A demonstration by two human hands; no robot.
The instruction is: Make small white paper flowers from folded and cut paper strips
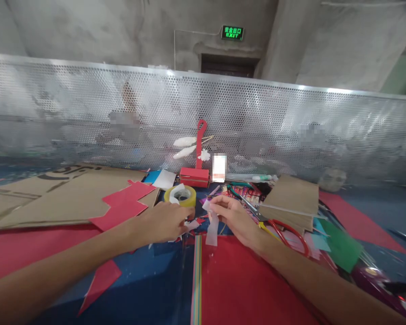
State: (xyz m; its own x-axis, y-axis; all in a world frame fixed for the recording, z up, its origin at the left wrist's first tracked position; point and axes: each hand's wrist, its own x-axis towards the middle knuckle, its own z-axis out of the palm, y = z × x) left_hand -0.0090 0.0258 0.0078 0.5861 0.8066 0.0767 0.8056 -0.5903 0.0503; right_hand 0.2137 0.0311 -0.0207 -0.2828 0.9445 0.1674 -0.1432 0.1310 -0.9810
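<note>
My right hand (232,217) pinches a whitish translucent strip (212,230), which looks like tape. The strip hangs over the far edge of a stack of coloured paper (253,280), red on top. To the left, my left hand (167,220) is closed with its fingers curled down over some paper scraps; what its fingertips grip, if anything, is hidden. Just beyond that hand lies a yellow tape roll (193,197), with a white tape roll (173,195) at its left side. Scissors with red and yellow handles (289,234) rest by my right forearm.
Cardboard sheets (61,194) and a cut red paper piece (125,201) lie at left. A red paper form (194,177) stands against the perforated metal screen (149,104), near white puffs on sticks (185,146). Cardboard pieces (292,198) and green paper (340,246) lie at right.
</note>
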